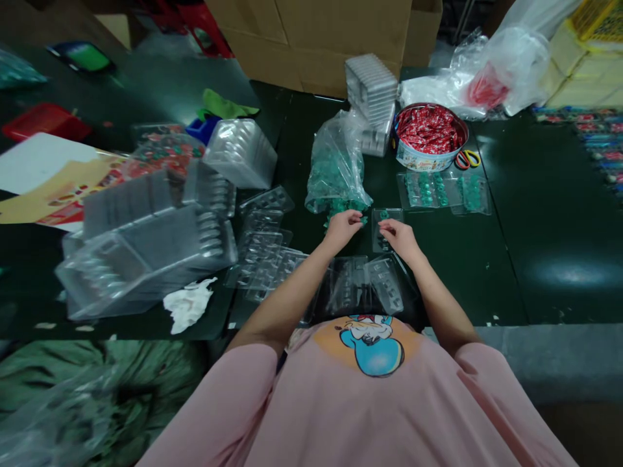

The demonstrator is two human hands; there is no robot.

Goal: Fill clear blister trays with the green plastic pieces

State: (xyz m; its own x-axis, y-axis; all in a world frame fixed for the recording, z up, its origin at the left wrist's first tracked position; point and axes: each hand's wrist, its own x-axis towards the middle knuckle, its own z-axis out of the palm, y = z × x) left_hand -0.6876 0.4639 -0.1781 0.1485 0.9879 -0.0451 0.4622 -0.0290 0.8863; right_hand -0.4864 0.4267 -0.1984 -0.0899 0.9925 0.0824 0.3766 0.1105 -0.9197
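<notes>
My left hand [343, 227] rests at the mouth of a clear plastic bag [335, 168] full of small green pieces, fingers curled on some of them. My right hand [396, 235] is pinched over a clear blister tray [384, 228] that lies between both hands and holds a green piece in its top pocket. Two filled trays [442, 191] with green pieces lie further right. More empty trays [363, 285] sit close to my body.
A tin of red packets [431, 136] and scissors [467, 159] stand behind the trays. Stacks of clear trays [146, 246] fill the left side, another stack [372, 91] is at the back. Cardboard boxes [321, 39] stand beyond the dark green table [545, 220].
</notes>
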